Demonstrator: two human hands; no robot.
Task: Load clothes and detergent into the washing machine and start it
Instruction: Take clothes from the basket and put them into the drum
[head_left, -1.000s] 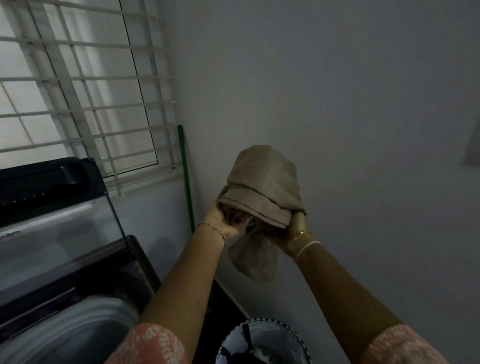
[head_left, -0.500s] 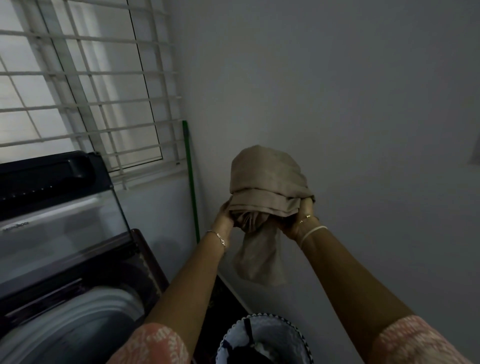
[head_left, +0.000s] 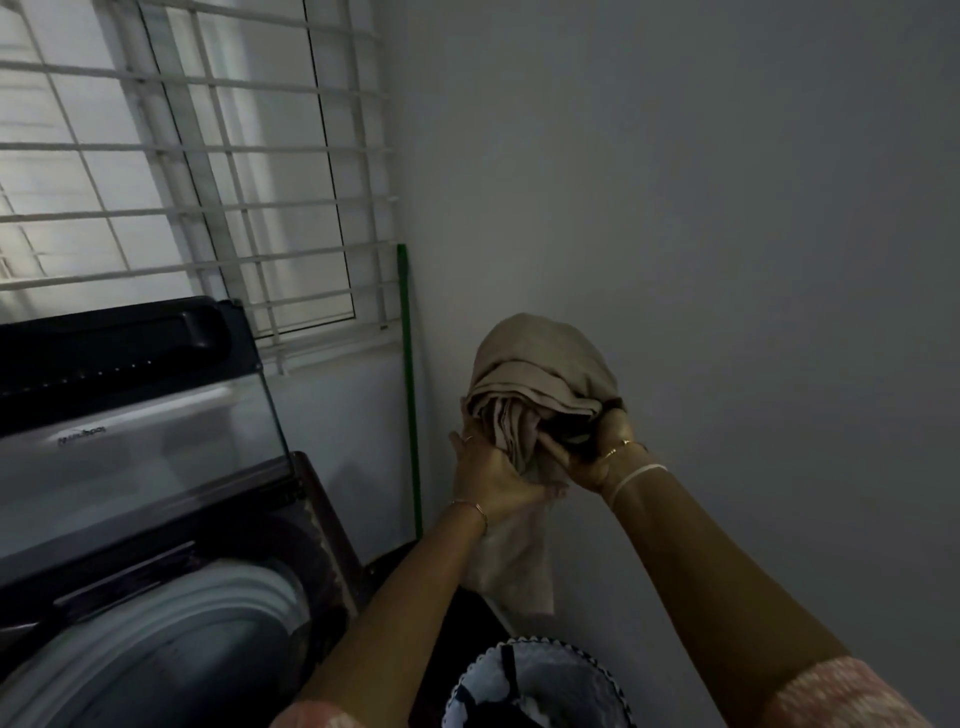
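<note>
Both hands hold the bunched beige cloth garment (head_left: 540, 371) in the air before the grey wall (head_left: 727, 234), above the round white laundry basket (head_left: 566, 675) with dark-trimmed rim. Left hand (head_left: 493, 480) grips the gathered folds under the bundle; right hand (head_left: 597, 454) curls its fingers into the bundle's right side. One loose end hangs down. Open top-loading washing machine (head_left: 208, 613) stands to the left, glass lid (head_left: 145, 467) raised, green pole (head_left: 409, 389) beside it
</note>
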